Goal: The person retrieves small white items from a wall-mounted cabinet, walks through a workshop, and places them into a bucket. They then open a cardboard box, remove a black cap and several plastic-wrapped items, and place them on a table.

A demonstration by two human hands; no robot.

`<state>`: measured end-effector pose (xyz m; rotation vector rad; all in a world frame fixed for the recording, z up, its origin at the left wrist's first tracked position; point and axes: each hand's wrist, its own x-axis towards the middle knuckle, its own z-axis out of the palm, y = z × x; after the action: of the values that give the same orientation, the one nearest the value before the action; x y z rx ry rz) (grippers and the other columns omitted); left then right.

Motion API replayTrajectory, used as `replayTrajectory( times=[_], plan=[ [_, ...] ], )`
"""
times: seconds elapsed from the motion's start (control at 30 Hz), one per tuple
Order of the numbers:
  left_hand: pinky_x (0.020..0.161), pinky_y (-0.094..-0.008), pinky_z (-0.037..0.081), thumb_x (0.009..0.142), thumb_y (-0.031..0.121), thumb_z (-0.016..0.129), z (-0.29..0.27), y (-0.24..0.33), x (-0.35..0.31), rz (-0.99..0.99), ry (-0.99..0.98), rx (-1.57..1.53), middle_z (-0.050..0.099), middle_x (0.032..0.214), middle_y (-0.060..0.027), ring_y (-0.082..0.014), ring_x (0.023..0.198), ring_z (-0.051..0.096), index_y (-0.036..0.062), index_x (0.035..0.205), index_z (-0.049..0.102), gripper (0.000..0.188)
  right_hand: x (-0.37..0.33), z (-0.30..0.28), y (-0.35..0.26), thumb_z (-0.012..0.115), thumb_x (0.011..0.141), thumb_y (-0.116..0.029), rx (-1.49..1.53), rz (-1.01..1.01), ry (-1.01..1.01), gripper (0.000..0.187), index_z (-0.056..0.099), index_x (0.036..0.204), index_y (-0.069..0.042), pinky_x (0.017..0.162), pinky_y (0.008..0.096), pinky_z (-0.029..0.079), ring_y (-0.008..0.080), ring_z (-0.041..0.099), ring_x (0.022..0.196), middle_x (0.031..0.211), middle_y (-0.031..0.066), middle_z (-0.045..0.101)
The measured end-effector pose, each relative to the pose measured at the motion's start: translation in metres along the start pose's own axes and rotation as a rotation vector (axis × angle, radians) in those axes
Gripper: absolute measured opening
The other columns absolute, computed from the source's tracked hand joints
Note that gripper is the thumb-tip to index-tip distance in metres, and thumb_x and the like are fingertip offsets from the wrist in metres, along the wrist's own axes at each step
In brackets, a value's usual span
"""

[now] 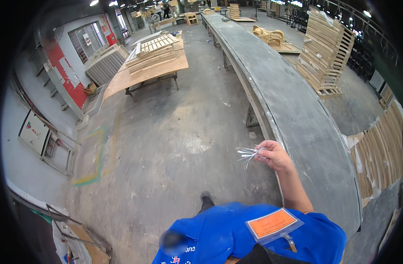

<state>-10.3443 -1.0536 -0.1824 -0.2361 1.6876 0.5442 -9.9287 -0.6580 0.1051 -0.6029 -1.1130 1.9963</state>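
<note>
My right hand point(274, 155) is raised near the edge of a long grey conveyor belt point(294, 97). Its fingers are closed round a small bunch of thin white strips point(247, 154), which look like plastic ties or cords. Their loose ends fan out to the left, above the concrete floor. My right forearm comes up from the blue sleeve at the lower right. My left hand does not show in this view.
Wooden frames lie on a plywood-topped table point(144, 72) ahead on the left. A tall stack of slatted wooden pieces point(324, 50) stands beyond the belt, with more wooden slats point(379, 152) at the right. A control box point(33, 130) hangs on the left wall.
</note>
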Motion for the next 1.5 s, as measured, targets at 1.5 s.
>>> replayTrajectory(
  times=[1.5],
  plan=[
    [0.059, -0.0326, 0.048, 0.069, 0.01, 0.062, 0.357, 1.547, 0.294, 0.635, -0.529, 0.399, 0.057, 0.08, -0.0075, -0.0208, 0.07, 0.058, 0.0083, 0.094, 0.054, 0.027, 1.199, -0.358, -0.285, 0.062, 0.076, 0.001, -0.042, -0.121, 0.285, 0.013, 0.057, 0.089, 0.002, 0.064, 0.0267, 0.054, 0.0187, 0.063, 0.071, 0.083, 0.011, 0.062]
  ],
)
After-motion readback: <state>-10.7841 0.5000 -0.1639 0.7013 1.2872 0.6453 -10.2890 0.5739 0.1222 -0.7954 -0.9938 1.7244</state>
